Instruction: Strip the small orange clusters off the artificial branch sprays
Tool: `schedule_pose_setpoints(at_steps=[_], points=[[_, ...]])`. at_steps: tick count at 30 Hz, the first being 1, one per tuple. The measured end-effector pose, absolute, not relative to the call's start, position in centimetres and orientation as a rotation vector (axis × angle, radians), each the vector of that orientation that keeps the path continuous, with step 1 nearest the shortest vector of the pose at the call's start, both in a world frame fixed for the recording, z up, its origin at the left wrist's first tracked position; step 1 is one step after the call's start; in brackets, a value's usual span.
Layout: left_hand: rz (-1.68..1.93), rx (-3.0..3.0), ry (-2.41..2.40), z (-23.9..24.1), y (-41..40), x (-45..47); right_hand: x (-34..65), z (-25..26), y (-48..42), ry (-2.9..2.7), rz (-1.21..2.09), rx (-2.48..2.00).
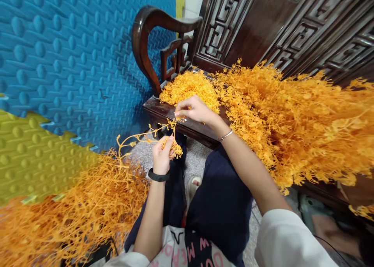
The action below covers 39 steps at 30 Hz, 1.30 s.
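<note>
My left hand (161,156) is closed around a small bunch of orange plastic sprigs (175,149), with a thin bare orange branch (140,137) sticking out to the left of it. My right hand (195,110) is pinched on the upper end of that same sprig, just above the left hand. A black band sits on my left wrist and a thin silver bangle on my right. Both hands are over the front edge of a dark wooden bench (163,113).
A big heap of orange sprig bundles (292,119) covers the bench seat, with a finer pile (188,87) at its left end. Stripped orange stems (87,208) lie on the floor at lower left. Blue and yellow studded foam mats (73,52) stand behind.
</note>
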State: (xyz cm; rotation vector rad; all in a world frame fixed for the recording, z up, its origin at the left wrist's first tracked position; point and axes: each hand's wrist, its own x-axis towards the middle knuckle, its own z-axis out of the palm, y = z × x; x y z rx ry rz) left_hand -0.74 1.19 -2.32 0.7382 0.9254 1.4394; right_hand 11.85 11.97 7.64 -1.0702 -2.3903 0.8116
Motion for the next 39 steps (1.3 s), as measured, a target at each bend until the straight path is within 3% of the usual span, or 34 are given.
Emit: schedule_pose_setpoints(at_steps=[8, 16, 25, 28, 34, 39], points=[[1.511, 0.711, 1.021, -3.7, 0.9, -2.1, 23.0, 8.0, 17.1, -1.175, 0.261, -1.144], [1.477, 0.664, 1.074, -4.5, 1.7, -1.8, 25.4, 3.5, 20.5, -1.21, 0.31, -1.463], [1.444, 0.696, 1.089, -4.5, 1.6, -1.0, 22.8, 5.0, 19.0, -1.771, 0.327, -1.436], [1.45, 0.684, 1.079, -4.6, 1.6, -1.1, 21.0, 6.6, 16.5, -1.842, 0.566, -1.417], [1.565, 0.708, 1.093, -4.6, 1.6, -1.2, 15.2, 8.1, 11.2, -2.569, 1.429, -1.146], [1.681, 0.747, 1.085, -4.4, 1.7, -0.9, 11.4, 5.6, 9.6, -2.74, 1.62, -1.014]])
